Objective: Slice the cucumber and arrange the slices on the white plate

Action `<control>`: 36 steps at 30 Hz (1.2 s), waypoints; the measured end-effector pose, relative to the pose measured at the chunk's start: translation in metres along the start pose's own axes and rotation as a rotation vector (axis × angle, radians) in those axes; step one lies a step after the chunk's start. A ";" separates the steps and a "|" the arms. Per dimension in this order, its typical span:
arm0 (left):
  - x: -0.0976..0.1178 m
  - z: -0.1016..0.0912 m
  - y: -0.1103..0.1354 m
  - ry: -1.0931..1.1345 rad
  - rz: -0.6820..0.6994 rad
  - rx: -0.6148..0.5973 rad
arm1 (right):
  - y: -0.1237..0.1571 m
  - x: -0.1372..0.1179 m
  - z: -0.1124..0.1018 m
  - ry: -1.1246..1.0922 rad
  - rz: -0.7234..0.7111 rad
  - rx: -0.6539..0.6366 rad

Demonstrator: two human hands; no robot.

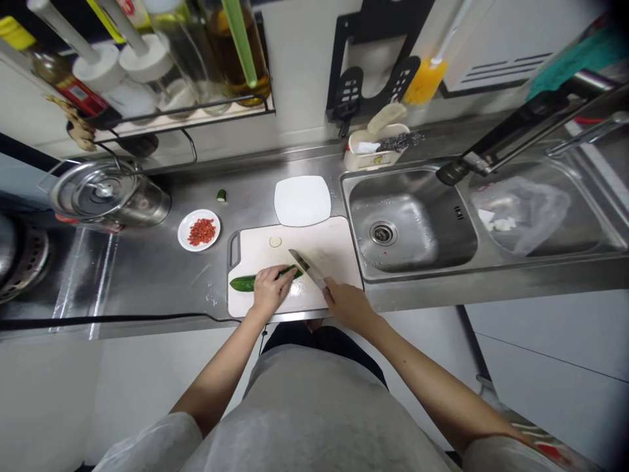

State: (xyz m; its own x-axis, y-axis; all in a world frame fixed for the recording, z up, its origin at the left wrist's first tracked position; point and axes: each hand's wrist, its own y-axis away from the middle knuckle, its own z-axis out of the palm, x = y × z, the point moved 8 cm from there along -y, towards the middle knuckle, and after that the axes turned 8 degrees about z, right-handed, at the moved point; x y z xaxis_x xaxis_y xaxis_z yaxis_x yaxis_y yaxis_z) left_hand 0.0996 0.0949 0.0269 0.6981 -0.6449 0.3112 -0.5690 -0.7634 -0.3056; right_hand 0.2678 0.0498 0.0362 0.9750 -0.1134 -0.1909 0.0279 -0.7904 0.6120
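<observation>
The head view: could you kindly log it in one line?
Left hand: holding down long green cucumber | right hand: gripping straight-bladed knife, blade by cucumber's right end | white rectangular cutting board: round pale slice beyond cucumber

Kitchen: steel surface (157, 275), inset double sink (413, 216), faucet (515, 124); wall rack (253, 113) of jars (147, 65) and bottles (225, 62); lidded metal pot (147, 202); chopping board (339, 255), cucumber (242, 283), knife (311, 270).

From well above the bare left hand (270, 290) and bare right hand (350, 304), the head camera looks down and forward across the grey steel bench (162, 269).
</observation>
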 end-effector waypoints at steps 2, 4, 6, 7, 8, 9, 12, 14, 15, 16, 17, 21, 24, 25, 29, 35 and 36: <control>-0.001 0.001 0.000 0.005 0.006 -0.002 | 0.001 -0.003 -0.001 0.021 -0.012 -0.004; -0.001 0.001 0.000 0.002 0.011 -0.003 | 0.003 -0.005 -0.004 0.034 -0.022 0.002; -0.001 0.002 0.001 -0.009 0.014 -0.002 | 0.003 -0.008 -0.005 0.039 -0.033 0.004; -0.001 0.002 0.002 -0.016 0.015 -0.003 | 0.004 -0.009 -0.005 0.041 -0.038 0.000; -0.001 0.003 0.002 -0.024 0.016 -0.003 | 0.003 -0.009 -0.005 0.042 -0.040 -0.005; 0.000 0.004 0.003 -0.031 0.018 -0.003 | 0.003 -0.010 -0.004 0.045 -0.041 -0.010; 0.001 0.004 0.004 -0.043 0.027 0.004 | 0.003 -0.009 -0.003 0.055 -0.032 0.000; 0.002 0.004 0.005 -0.041 0.035 0.016 | 0.003 -0.010 -0.003 0.060 -0.040 0.014; 0.002 0.003 0.005 -0.038 0.039 0.022 | 0.003 -0.011 -0.003 0.064 -0.046 0.014; 0.002 0.003 0.005 -0.036 0.042 0.026 | 0.004 -0.011 -0.003 0.070 -0.051 0.008; 0.002 0.003 0.005 -0.036 0.044 0.031 | 0.004 -0.011 -0.002 0.076 -0.055 0.003; 0.003 0.002 0.005 -0.041 0.056 0.047 | 0.004 -0.012 -0.002 0.081 -0.056 0.018; 0.004 0.003 0.006 -0.050 0.062 0.058 | 0.005 -0.012 0.000 0.090 -0.054 0.025; 0.004 0.003 0.007 -0.054 0.061 0.062 | 0.005 -0.013 0.002 0.094 -0.058 0.020; 0.005 0.005 0.010 -0.068 0.054 0.058 | 0.007 -0.015 0.009 0.125 -0.050 -0.020; 0.003 0.012 0.014 -0.066 0.019 0.014 | 0.008 -0.017 0.018 0.173 -0.037 -0.060; 0.002 0.013 0.014 -0.066 0.017 0.010 | 0.009 -0.017 0.018 0.174 -0.040 -0.060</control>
State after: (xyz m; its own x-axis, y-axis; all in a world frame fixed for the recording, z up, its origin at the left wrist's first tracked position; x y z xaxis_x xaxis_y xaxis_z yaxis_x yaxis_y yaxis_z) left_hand 0.0988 0.0834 0.0119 0.7156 -0.6539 0.2457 -0.5769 -0.7516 -0.3198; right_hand 0.2472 0.0339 0.0307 0.9961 0.0273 -0.0836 0.0754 -0.7540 0.6525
